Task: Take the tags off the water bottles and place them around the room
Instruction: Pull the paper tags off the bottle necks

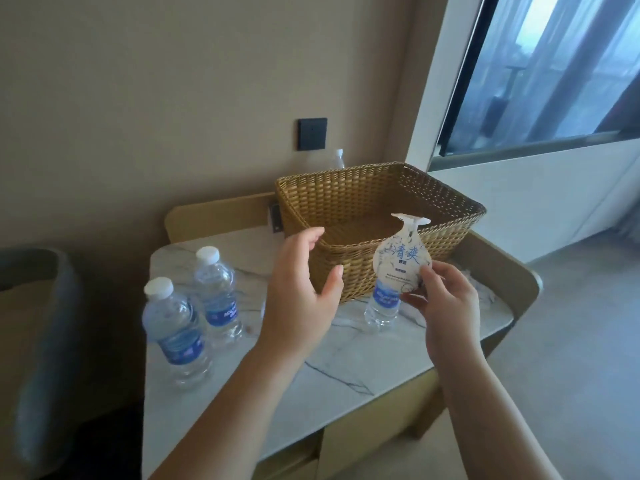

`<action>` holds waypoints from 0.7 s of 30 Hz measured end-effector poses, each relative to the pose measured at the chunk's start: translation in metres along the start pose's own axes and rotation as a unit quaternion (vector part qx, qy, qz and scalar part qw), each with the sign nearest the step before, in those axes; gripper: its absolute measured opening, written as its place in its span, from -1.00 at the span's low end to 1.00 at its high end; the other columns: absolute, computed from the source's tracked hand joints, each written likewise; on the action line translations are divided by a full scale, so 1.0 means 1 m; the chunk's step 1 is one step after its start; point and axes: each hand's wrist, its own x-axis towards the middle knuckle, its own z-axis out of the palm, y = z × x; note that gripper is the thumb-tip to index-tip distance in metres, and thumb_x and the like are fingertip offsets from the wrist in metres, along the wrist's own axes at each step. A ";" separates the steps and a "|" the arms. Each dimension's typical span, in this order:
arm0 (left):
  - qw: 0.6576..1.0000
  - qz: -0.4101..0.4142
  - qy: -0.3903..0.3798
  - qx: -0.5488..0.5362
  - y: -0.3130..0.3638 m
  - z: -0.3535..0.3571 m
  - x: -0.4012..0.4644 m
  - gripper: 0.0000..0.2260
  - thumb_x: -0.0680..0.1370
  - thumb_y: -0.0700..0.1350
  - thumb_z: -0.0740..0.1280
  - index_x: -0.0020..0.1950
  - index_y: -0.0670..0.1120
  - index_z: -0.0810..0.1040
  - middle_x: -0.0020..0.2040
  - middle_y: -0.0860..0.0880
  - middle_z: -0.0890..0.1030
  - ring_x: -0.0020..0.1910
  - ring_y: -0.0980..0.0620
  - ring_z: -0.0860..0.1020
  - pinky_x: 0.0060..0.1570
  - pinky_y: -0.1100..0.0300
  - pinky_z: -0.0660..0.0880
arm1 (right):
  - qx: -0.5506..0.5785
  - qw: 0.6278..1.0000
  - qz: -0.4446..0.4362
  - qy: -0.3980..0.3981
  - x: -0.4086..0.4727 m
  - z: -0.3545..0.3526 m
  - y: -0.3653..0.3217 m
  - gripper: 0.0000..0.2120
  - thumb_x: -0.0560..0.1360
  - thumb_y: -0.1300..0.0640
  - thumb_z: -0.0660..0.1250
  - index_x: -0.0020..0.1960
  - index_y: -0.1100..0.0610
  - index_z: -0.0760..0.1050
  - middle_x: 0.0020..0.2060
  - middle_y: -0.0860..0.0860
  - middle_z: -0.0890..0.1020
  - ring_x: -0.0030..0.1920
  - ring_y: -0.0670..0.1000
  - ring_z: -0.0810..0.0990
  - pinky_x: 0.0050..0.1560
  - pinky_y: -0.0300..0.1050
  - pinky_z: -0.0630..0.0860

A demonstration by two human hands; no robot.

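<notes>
My right hand pinches the lower edge of a white paper tag with blue lettering and holds it upright above the table. Right behind the tag stands a small water bottle, its top hidden by the tag. My left hand hovers open, fingers spread, in front of the wicker basket and holds nothing. Two capped water bottles with blue labels stand at the left of the marble table: one nearer, one behind it. Neither carries a tag.
A woven wicker basket sits at the back of the marble table; a further bottle's cap peeks up behind it. A dark chair stands at the left, a window at the upper right, a wall switch above the basket.
</notes>
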 end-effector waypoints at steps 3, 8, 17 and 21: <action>0.999 -0.024 -0.038 -0.026 0.006 0.055 0.001 -0.57 0.46 -0.24 0.44 0.30 -0.17 0.46 0.22 -0.06 0.52 0.21 0.05 0.48 0.23 0.33 0.35 | -0.004 0.999 0.012 0.032 0.030 -0.043 0.003 -0.88 0.58 0.17 0.26 -0.06 0.13 0.57 -0.21 0.01 0.70 -0.21 -0.03 0.69 -0.29 -0.20 0.59; 0.997 -0.070 -0.040 -0.002 0.007 0.140 0.004 -0.52 0.42 -0.22 0.48 0.29 -0.21 0.44 0.17 -0.08 0.47 0.19 -0.05 0.45 0.21 0.20 0.35 | -0.029 0.998 0.035 0.042 0.089 -0.118 0.015 -0.88 0.58 0.18 0.26 -0.01 0.18 0.56 -0.16 0.10 0.68 -0.25 0.01 0.66 -0.32 -0.17 0.58; 0.979 -0.178 0.074 0.071 -0.006 0.230 0.014 -0.52 0.38 -0.13 0.54 0.21 -0.27 0.46 0.11 -0.21 0.51 0.16 -0.19 0.46 0.17 0.14 0.33 | -0.129 0.987 0.093 0.027 0.209 -0.210 0.063 -0.93 0.55 0.22 0.32 -0.06 0.15 0.58 -0.25 0.04 0.66 -0.45 -0.07 0.64 -0.45 -0.22 0.57; 0.972 -0.192 0.097 0.095 -0.014 0.239 0.011 -0.54 0.39 -0.06 0.53 0.20 -0.17 0.46 0.07 0.00 0.47 0.05 0.07 0.44 0.04 0.32 0.29 | -0.180 0.975 0.129 -0.002 0.251 -0.221 0.093 -0.90 0.55 0.23 0.31 0.02 0.20 0.58 -0.19 0.05 0.67 -0.40 -0.04 0.66 -0.43 -0.26 0.57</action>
